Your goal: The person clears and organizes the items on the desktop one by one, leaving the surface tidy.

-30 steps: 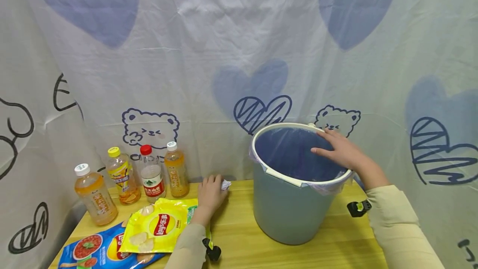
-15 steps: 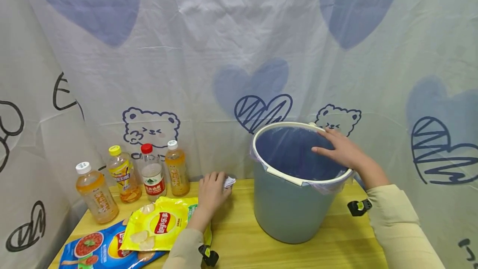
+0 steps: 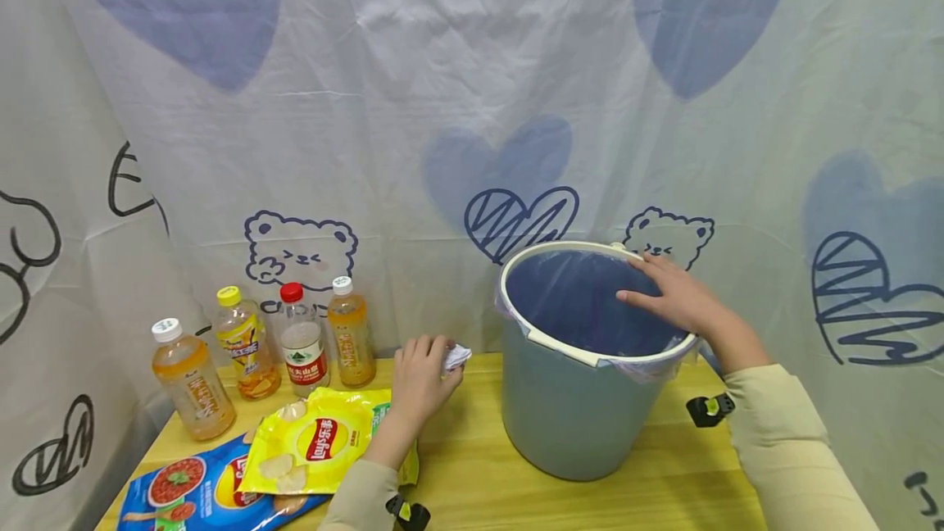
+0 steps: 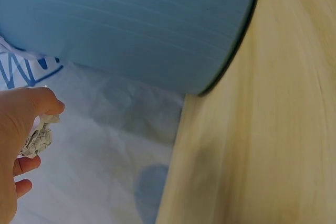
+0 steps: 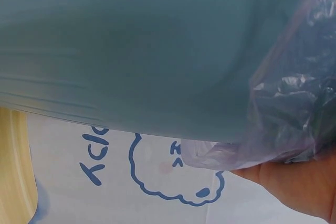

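My left hand (image 3: 420,375) pinches a crumpled piece of paper (image 3: 457,356) between thumb and fingers, close over the back of the table; the left wrist view shows a printed grid on the crumpled paper (image 4: 38,139). On the right side of the bin's rim rests my right hand (image 3: 674,293), fingers stretched over the edge and thumb out over the opening. The blue-grey trash bin (image 3: 571,416) stands upright, lined with a thin translucent purple bag (image 5: 294,103) folded over its white rim. Its inside looks dark blue.
Left of my left hand stand several drink bottles, among them a red-capped bottle (image 3: 302,351) and a yellow-capped bottle (image 3: 247,347). In front lie a yellow chip bag (image 3: 317,445) and a blue chip bag (image 3: 177,490), overlapping. A printed curtain (image 3: 413,64) hangs behind the wooden table (image 3: 472,465).
My left hand has lifted slightly and shifted right with the crumpled paper, which shows more beyond the fingers. My right hand and the bin have stayed in place.
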`<state>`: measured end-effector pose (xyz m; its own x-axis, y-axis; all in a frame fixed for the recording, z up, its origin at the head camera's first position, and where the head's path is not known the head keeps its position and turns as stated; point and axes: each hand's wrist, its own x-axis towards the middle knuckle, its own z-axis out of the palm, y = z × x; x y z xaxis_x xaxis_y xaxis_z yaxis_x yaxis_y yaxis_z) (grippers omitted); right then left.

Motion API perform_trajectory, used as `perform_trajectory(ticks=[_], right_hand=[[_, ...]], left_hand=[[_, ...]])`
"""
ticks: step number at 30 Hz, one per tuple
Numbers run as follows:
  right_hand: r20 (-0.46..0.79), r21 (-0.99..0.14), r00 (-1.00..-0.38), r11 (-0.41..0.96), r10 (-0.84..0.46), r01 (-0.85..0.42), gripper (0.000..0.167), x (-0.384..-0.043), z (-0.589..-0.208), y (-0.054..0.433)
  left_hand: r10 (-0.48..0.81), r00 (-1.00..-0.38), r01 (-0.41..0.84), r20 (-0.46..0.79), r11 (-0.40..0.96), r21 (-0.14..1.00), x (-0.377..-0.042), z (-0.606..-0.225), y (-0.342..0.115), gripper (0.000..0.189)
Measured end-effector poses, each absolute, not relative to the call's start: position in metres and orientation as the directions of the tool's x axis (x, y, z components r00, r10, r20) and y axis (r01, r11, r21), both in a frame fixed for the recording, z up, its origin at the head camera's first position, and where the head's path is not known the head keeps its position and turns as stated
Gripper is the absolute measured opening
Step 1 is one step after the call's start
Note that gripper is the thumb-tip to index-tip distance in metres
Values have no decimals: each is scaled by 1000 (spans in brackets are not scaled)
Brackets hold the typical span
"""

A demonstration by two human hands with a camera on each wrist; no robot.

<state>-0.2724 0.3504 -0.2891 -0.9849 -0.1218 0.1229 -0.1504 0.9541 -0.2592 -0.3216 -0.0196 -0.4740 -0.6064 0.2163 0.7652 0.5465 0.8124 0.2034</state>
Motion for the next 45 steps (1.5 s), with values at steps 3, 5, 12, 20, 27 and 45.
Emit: perform_trajectory(ticks=[3, 5, 12, 20, 27, 45], right_hand=[[124, -258, -985, 954, -121, -150, 82, -272, -290, 351], [125, -258, -985, 955, -121, -150, 82, -273, -290, 352], [127, -263, -985, 953, -118, -148, 82, -272, -290, 351], [124, -262, -985, 954, -118, -148, 83, -273, -291, 351], [125, -271, -985, 951, -118, -148, 82, -272, -290, 351], [118, -282, -987, 949, -109, -139, 83, -273, -291, 351]], left_hand=[[222, -588, 554, 778, 811, 188, -318, -469, -19, 36], [223, -573, 559, 789, 810, 177, -316, -466, -18, 36], [220, -535, 582, 816, 796, 167, -311, -454, -17, 35], [213, -513, 607, 832, 775, 176, -305, -439, -15, 35], [201, -483, 636, 852, 750, 183, -300, -421, -12, 34], [136, -414, 695, 900, 686, 215, -290, -375, 3, 30]])
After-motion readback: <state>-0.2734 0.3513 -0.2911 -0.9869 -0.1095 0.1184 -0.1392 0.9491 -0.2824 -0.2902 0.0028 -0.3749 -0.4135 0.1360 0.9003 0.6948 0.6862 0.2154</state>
